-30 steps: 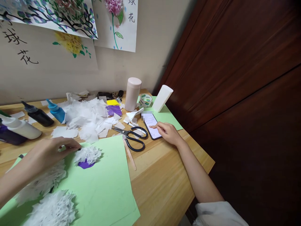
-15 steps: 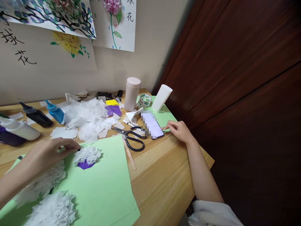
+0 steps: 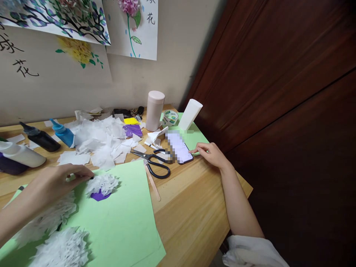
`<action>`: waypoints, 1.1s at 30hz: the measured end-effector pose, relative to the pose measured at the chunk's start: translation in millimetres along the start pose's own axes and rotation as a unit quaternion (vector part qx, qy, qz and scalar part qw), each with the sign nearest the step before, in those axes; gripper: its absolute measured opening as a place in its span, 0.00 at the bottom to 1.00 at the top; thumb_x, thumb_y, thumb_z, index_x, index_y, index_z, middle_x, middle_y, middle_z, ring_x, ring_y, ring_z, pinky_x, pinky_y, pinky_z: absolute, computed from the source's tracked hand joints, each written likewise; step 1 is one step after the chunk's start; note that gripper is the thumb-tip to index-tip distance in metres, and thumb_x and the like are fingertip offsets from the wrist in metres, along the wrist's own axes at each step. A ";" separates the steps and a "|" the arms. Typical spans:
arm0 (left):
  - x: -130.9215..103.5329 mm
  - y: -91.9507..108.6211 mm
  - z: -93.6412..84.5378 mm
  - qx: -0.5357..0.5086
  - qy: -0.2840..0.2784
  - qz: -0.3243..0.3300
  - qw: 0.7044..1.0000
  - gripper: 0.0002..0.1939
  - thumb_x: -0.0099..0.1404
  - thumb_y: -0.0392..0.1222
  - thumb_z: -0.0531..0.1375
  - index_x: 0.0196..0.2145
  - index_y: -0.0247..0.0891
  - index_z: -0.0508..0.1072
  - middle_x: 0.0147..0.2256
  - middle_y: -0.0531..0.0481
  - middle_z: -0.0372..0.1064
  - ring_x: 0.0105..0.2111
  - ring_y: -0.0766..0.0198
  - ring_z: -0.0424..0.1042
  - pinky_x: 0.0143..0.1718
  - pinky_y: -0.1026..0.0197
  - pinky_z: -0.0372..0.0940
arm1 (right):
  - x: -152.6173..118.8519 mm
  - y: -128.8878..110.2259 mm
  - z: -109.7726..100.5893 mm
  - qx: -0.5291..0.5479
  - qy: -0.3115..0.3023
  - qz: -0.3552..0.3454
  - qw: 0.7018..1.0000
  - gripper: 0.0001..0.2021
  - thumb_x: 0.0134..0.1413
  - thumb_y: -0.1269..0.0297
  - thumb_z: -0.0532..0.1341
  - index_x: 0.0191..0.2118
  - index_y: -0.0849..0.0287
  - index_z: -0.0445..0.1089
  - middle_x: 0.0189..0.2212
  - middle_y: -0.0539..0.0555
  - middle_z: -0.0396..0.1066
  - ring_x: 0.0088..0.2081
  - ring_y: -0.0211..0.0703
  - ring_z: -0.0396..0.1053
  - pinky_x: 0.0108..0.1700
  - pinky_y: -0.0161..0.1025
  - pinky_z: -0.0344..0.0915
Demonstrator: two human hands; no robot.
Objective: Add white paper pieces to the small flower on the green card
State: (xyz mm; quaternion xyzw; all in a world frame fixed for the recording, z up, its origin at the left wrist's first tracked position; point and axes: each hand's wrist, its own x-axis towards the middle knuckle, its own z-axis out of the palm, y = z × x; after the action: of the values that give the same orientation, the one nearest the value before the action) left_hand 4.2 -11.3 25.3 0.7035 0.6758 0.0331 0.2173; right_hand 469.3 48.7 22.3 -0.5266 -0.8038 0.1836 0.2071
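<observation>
My left hand [image 3: 62,181] is closed over the green sheet [image 3: 125,215], its fingertips pinching a small dark thing at the left edge of a white paper flower [image 3: 103,184]. Purple paper [image 3: 100,195] shows under that flower. Two larger ruffled white flowers [image 3: 62,249] lie nearer to me on the sheet, one partly behind my left wrist. At the right, my right hand [image 3: 210,152] touches the lower right edge of a phone [image 3: 182,150] with one finger; the other fingers are curled. The phone lies flat with its screen lit, partly blurred.
Black-handled scissors [image 3: 154,163] and a wooden stick [image 3: 152,183] lie mid-table. Behind are white paper scraps [image 3: 97,135], a pink cylinder [image 3: 155,111], a tape roll [image 3: 170,117] and a white tube [image 3: 190,114]. Bottles [image 3: 41,138] stand or lie at left; dark wood panels [image 3: 278,92] rise at right.
The view has shifted slightly. My right fingertip has moved a little along the phone's edge, and the screen looks slightly different. My left hand keeps its pinch beside the flower.
</observation>
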 end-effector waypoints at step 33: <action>4.2 -9.3 2.7 0.009 -0.027 -0.011 1.000 0.20 0.48 0.61 0.54 0.32 0.50 0.76 0.35 0.57 0.76 0.35 0.59 0.73 0.34 0.66 0.64 | 12.8 -6.1 17.4 -0.091 0.111 -0.029 0.989 0.14 0.52 0.75 0.50 0.33 0.55 0.71 0.27 0.52 0.66 0.33 0.44 0.62 0.44 0.43 0.55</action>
State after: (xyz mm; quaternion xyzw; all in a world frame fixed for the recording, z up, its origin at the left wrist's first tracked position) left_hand -3.2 -8.0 18.6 0.6986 0.6777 0.0057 0.2295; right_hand 450.8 56.9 12.4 -0.5367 -0.8042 0.0444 0.2515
